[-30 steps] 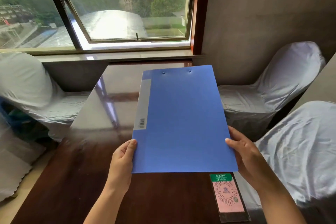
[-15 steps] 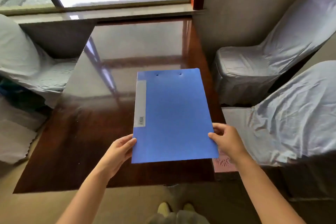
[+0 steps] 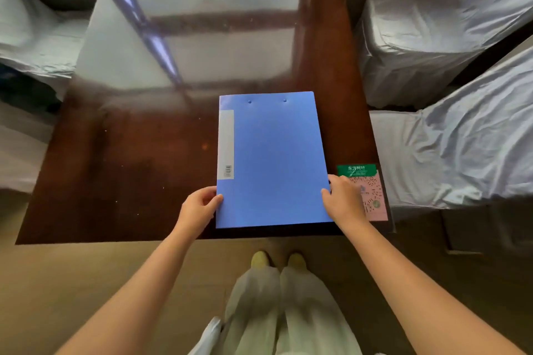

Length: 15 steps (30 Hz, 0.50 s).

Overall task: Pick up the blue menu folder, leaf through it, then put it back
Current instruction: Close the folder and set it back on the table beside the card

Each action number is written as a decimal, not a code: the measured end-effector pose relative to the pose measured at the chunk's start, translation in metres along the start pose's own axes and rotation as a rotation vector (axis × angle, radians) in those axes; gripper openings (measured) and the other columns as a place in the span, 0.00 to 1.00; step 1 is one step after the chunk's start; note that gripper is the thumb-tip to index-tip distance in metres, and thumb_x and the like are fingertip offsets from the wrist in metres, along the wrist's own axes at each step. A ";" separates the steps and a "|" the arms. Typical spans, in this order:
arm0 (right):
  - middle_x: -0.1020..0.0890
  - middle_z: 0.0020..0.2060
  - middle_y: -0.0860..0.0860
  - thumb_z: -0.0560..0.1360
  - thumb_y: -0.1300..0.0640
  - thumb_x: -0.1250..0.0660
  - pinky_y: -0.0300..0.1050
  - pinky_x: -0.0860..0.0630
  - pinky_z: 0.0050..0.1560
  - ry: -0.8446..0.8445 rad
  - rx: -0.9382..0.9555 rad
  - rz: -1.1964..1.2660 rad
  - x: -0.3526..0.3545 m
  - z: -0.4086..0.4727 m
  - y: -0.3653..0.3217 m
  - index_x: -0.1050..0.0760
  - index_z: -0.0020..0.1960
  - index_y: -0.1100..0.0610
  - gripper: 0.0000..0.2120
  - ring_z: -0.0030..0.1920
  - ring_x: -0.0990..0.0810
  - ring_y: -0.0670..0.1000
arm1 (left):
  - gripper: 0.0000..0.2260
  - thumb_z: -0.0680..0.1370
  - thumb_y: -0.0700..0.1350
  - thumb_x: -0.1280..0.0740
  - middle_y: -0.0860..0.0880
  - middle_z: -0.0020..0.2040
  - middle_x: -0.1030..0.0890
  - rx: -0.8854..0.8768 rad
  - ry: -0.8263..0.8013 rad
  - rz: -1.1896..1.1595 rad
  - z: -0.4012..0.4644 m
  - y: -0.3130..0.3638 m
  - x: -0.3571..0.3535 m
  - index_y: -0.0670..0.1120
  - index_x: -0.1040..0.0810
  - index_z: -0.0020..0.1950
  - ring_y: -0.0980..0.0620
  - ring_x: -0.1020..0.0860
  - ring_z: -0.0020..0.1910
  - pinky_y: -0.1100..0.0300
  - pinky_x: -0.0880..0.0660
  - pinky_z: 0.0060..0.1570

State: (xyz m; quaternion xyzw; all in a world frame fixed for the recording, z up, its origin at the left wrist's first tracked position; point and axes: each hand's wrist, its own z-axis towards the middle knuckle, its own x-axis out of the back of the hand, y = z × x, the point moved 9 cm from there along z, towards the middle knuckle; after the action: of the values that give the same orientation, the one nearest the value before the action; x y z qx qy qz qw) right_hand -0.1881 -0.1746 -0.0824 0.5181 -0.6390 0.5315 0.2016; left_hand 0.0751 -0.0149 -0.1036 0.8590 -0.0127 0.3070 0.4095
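Left hand and right hand pinch the near corners of the closed blue menu folder, flat at the near right of the dark table; looks light, stiff, slick-covered, best gripped by side edges.

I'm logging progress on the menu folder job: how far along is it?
Nearly finished. The blue folder is shut and lies low over the table by the QR card. Left hand and right hand grip its near corners. Left: let go.

Pale trousers, yellowish shoes
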 end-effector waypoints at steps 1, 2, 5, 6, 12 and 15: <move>0.23 0.50 0.58 0.76 0.61 0.37 0.44 0.29 0.39 0.024 0.008 -0.054 0.003 -0.002 0.000 0.27 0.58 0.60 0.11 0.44 0.27 0.53 | 0.10 0.77 0.42 0.35 0.46 0.51 0.20 -0.023 0.058 0.079 0.000 0.002 0.003 0.47 0.24 0.58 0.49 0.22 0.47 0.56 0.25 0.43; 0.24 0.51 0.57 0.75 0.59 0.35 0.44 0.28 0.40 0.064 0.029 -0.115 0.007 -0.005 -0.001 0.29 0.62 0.59 0.15 0.46 0.27 0.53 | 0.15 0.76 0.42 0.34 0.44 0.53 0.23 -0.053 0.127 0.156 -0.002 0.005 0.008 0.44 0.27 0.63 0.48 0.24 0.47 0.57 0.27 0.46; 0.25 0.59 0.58 0.71 0.56 0.29 0.49 0.25 0.51 0.165 0.263 -0.268 0.012 -0.021 -0.016 0.32 0.67 0.57 0.26 0.57 0.27 0.57 | 0.29 0.72 0.45 0.28 0.42 0.62 0.30 -0.225 0.261 0.308 -0.018 0.023 0.014 0.44 0.35 0.70 0.46 0.29 0.59 0.54 0.29 0.56; 0.27 0.63 0.58 0.70 0.55 0.28 0.52 0.27 0.57 0.144 0.363 -0.309 0.005 -0.028 -0.022 0.32 0.67 0.57 0.28 0.63 0.29 0.58 | 0.31 0.70 0.47 0.26 0.42 0.65 0.30 -0.323 0.241 0.390 -0.027 0.031 0.008 0.45 0.34 0.69 0.45 0.30 0.63 0.53 0.28 0.57; 0.42 0.75 0.54 0.73 0.41 0.35 0.55 0.50 0.72 -0.148 0.539 -0.508 -0.046 -0.043 -0.006 0.44 0.73 0.52 0.35 0.75 0.47 0.54 | 0.35 0.59 0.55 0.21 0.38 0.64 0.24 -0.547 0.013 0.817 -0.051 0.033 -0.035 0.44 0.24 0.62 0.38 0.27 0.64 0.44 0.22 0.51; 0.37 0.73 0.55 0.70 0.40 0.33 0.56 0.46 0.71 -0.132 0.566 -0.522 -0.043 -0.046 -0.004 0.39 0.72 0.53 0.36 0.73 0.42 0.55 | 0.36 0.59 0.55 0.21 0.39 0.64 0.23 -0.553 -0.005 0.864 -0.052 0.032 -0.042 0.44 0.25 0.63 0.38 0.27 0.64 0.43 0.22 0.50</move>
State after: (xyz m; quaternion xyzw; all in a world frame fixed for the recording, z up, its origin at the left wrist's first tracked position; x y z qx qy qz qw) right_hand -0.1817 -0.1141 -0.0994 0.7315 -0.3254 0.5831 0.1378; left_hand 0.0053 -0.0082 -0.0792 0.6357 -0.4482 0.4314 0.4569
